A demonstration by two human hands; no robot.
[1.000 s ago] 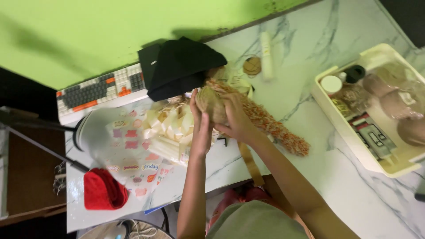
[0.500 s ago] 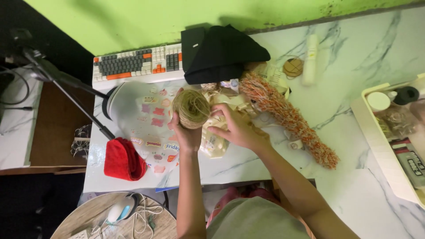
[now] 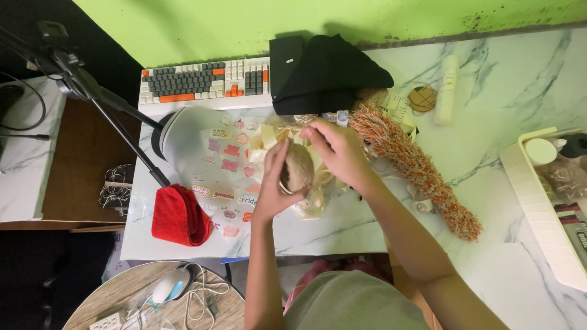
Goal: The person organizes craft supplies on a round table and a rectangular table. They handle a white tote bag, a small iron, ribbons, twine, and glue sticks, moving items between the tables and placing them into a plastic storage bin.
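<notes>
The left hand (image 3: 276, 186) is wrapped around a round beige ball of twine (image 3: 298, 170), fingers curled over its near side so the ball sits firmly in the palm. The right hand (image 3: 337, 150) comes in from the other side, fingertips pinched narrowly at the top edge of the same ball; whether they grip a strand cannot be told. The ball is held just above a heap of cream ribbon loops (image 3: 272, 139) on the white marbled table (image 3: 489, 256).

Left of the grip lies a clear plastic sheet of small coloured stickers (image 3: 223, 177), and beyond that, near the table edge, a folded red cloth (image 3: 177, 215). Right of the grip a long fuzzy orange-and-cream garland (image 3: 416, 168) runs diagonally away. Farther right, well apart, stands a cream rectangular tray (image 3: 538, 208).

Beyond the hands sits a black folded cloth pouch (image 3: 330, 73), with a grey, white and orange keyboard (image 3: 205, 79) to its left against the green wall (image 3: 244, 24).
</notes>
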